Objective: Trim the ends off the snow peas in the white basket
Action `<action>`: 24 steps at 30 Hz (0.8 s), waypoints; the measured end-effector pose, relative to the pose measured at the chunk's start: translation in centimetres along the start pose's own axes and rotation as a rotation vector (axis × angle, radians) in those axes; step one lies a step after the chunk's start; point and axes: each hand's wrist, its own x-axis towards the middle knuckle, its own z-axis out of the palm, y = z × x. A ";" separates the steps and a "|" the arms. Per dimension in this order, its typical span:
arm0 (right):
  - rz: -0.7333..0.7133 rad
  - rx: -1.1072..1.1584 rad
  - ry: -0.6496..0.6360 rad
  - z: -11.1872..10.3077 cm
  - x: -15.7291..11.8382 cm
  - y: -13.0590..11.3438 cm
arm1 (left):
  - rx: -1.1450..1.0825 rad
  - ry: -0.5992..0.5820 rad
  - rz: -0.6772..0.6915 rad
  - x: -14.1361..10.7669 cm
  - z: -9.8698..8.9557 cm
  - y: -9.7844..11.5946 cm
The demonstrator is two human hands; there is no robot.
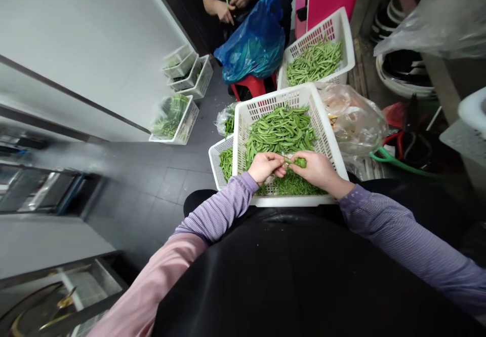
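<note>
Over a white plastic basket (331, 142) at my lap, both hands meet with fingers pinched. My right hand (317, 171) grips green pea pods (300, 162), bunched at its fingertips. My left hand (266, 167) pinches the tip of a pod just to the left, close to the right fingers. Flat green snow peas (281, 129) are heaped in the far part of the basket. Nearer my body, under the hands, lies a pile of thin green trimmings (298, 184).
Beyond it stands a basket of green beans (317, 61). A blue plastic bag (254, 43) rests on a red stool (252, 86), before another person's hands (237, 2). A smaller basket (215, 160) is at left, a clear bag (353, 119) at right, more baskets (186, 124) along the wall.
</note>
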 end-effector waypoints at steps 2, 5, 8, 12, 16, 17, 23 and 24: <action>-0.026 0.050 0.020 -0.1 -0.2 -0.2 | -0.141 0.001 -0.058 -0.2 0.1 0.0; -0.026 0.144 0.055 -0.4 -0.3 -0.5 | -0.247 -0.006 -0.137 0.0 0.1 -0.9; 0.088 0.242 0.100 -1.1 -0.1 -0.6 | -0.040 0.081 -0.171 0.7 -0.1 -2.9; 0.291 0.334 0.077 -2.0 0.2 -0.7 | 0.397 0.026 -0.280 1.4 -1.0 -5.1; 0.342 0.435 0.034 -1.7 0.4 -0.5 | 0.628 -0.100 0.000 1.1 -1.4 -4.1; 0.357 0.460 0.042 -1.4 0.5 -0.4 | 0.666 -0.104 0.099 1.0 -1.3 -3.5; 0.331 0.344 0.115 -1.0 0.6 0.4 | 0.839 -0.275 0.094 0.5 -0.3 -0.5; 0.272 0.249 0.142 -1.2 0.6 0.4 | 0.925 -0.271 0.103 0.4 -0.3 -0.2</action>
